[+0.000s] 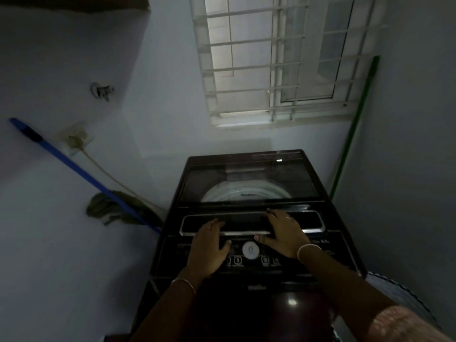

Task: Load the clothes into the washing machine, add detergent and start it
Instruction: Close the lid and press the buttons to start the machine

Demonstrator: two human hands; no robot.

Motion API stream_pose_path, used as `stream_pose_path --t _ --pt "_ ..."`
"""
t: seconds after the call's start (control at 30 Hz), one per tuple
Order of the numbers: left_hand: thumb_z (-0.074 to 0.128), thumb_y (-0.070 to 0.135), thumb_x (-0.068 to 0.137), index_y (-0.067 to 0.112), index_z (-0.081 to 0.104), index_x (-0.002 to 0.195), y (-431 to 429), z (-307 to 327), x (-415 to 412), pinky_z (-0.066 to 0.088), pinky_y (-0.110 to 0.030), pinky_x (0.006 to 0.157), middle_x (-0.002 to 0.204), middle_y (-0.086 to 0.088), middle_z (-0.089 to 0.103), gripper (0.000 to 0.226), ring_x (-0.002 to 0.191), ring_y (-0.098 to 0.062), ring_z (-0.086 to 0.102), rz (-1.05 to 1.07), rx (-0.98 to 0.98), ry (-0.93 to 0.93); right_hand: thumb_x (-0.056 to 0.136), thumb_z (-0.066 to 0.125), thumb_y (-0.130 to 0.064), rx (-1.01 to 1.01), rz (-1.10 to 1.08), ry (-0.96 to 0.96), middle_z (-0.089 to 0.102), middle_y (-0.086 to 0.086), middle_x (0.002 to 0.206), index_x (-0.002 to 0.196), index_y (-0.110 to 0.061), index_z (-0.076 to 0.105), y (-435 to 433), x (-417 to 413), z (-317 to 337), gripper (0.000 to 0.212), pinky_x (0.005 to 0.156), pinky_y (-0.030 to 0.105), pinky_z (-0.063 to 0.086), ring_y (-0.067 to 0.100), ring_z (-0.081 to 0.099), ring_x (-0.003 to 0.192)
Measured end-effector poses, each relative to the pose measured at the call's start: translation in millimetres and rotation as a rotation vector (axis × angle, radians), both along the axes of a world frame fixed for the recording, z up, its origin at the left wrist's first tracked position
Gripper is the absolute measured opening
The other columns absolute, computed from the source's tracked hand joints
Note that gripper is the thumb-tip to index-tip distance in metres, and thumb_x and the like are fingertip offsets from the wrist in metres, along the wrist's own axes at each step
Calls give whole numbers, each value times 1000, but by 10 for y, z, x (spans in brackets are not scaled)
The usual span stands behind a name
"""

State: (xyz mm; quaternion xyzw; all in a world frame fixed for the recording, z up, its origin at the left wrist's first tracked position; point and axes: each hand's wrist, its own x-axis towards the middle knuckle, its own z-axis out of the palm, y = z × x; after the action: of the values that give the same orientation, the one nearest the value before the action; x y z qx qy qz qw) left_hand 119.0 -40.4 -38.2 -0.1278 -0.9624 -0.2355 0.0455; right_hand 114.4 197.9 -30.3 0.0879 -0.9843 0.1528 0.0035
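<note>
Head view, dim light. Top-loading washing machine (249,269) stood at lower centre of frame, against the wall under a barred window (276,60). Casing dark and glossy. Glass lid (249,180) lay shut, with the pale drum rim (246,193) showing through it. Silver-trimmed lid handle (313,222) ran across the lid's near edge. Control panel nearer the camera carried a round white dial (250,250) and a row of small buttons (238,260).

Both arms reached forward from bottom of frame, a bangle on each wrist. Left hand (209,245) and right hand (283,233) gripped the handle side by side, fingers laid over its top, thumbs against its near edge.

Blue-handled mop (81,172) leaned at left, green pole (355,124) at right.
</note>
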Motion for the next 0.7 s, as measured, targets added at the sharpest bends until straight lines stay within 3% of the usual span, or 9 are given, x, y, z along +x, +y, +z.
stream_pose_path --t 0.1,0.2,0.5,0.7 --pt "60 37 88 17 44 140 2 -101 250 25 -33 117 153 -3 33 58 143 -20 26 14 -11 -6 64 45 -85 18 38 -45 16 -1 159 148 -25 24 177 220 -66 106 118 45 11 19 13 147" --pt "60 38 88 14 48 137 -27 -173 470 30 -34 115 151 -6 37 56 139 -22 34 61 -31 33 48 46 -93 39 54 -57 5 -5 161 151 -29 11 318 406 -106 127 118 45 2 16 2 148" --pt "57 42 89 13 45 138 -148 -317 887 33 -41 114 149 -7 38 58 138 -23 35 180 -76 58 51 59 -85 -71 -46 -47 -2 -10 161 152 -31 6 395 662 -136 126 117 47 -3 12 -7 148" --pt "55 35 91 16 41 142 -226 -381 966 19 -40 117 154 -2 34 56 144 -20 26 129 -90 83 48 63 -85 -96 -184 -76 -7 -8 161 152 -29 0 352 713 -159 133 117 50 -3 15 -11 148"
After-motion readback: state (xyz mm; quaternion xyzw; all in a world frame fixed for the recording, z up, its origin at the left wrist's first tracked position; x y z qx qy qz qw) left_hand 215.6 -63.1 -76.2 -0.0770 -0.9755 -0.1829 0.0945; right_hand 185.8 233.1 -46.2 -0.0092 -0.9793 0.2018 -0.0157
